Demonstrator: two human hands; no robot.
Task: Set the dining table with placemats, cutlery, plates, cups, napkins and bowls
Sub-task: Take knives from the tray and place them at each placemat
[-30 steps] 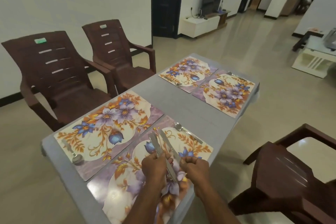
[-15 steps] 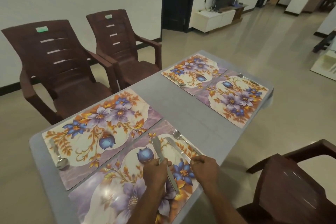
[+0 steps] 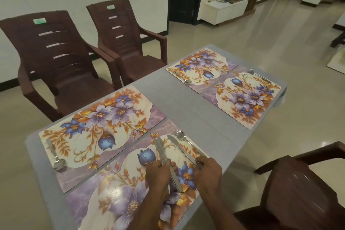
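While the cutlery was being laid on the near mat, a knife was pinched at its handle by the right hand, its blade pointing away from that hand and its length lying just beside a spoon set on the outer side. Other knives were gripped in the curled fingers of the left hand, with blades pointing away and a handle end showing toward the wrist; how many were held could not be told. To do the step well, the knife would best be lowered flat, kept parallel to the spoon and close to it without overlap, and released only once it was seated on the mat. The knives looked plain, slim and silvery, with rounded tips. Beyond the hands, three more flowered mats were seen on the grey table, each with one piece of cutlery; no plates, cups, napkins or bowls were in view, so the task was judged early.
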